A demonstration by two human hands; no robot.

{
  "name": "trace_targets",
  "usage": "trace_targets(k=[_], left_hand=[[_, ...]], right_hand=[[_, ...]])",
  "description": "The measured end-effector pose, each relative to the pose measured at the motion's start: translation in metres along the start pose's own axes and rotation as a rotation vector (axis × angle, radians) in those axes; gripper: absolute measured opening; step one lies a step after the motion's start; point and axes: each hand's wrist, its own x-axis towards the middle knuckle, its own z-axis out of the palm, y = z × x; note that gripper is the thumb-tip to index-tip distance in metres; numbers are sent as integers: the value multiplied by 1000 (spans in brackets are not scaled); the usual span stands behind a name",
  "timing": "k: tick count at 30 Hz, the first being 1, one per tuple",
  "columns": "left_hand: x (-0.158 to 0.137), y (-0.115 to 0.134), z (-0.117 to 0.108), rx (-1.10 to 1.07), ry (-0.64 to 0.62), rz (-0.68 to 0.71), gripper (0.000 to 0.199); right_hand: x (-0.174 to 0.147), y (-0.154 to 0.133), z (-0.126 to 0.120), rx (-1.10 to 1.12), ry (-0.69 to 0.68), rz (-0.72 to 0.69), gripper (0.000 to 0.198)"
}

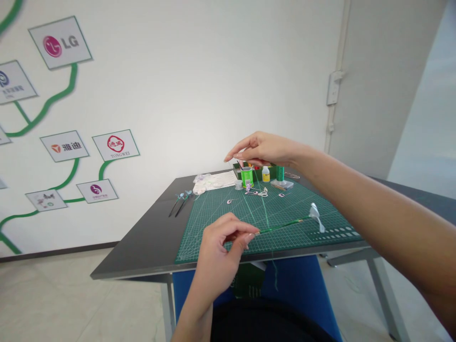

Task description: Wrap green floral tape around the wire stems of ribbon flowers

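My left hand is closed in a pinch on one end of a thin green-wrapped flower stem, held nearly level above the cutting mat. At the stem's right end sits a pale white flower with a drooping petal. My right hand is raised above the far side of the table, thumb and fingers closed together. Fine green thread stretches from the stem up toward my right fingers, though its upper part is too faint to follow fully. A loose thread tail hangs below the stem past the table edge.
A green cutting mat covers much of the dark table. Toward the back are scissors, a green tin, a glue bottle, a green spool and a white cloth. Blue flower stems lie at left.
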Motion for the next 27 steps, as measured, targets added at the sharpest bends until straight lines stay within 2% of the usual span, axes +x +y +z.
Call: trace_targets(k=[3, 6, 10, 14, 17, 21, 24, 27], left_hand=[[0, -1, -2, -69, 22, -39, 14], [0, -2, -5, -153, 92, -108, 6], [1, -8, -9, -215, 166, -141, 14], [5, -21, -12, -274, 199, -119, 11], [10, -30, -12, -361, 238, -147, 13], [16, -33, -10, -482, 262, -222, 20], [20, -34, -9, -536, 280, -259, 24], [23, -35, -7, -568, 297, -278, 25]], right_hand=[[12, 39, 1, 34, -27, 131, 29], [11, 79, 6, 29, -54, 224, 32], [-5, 122, 15, 14, -76, 327, 37], [-26, 152, 15, -2, -69, 409, 43], [-41, 170, 4, -42, -18, 478, 42], [-60, 186, -17, -154, 143, 617, 31], [-76, 186, -30, -255, 279, 682, 26], [-91, 173, -35, -352, 412, 643, 33]])
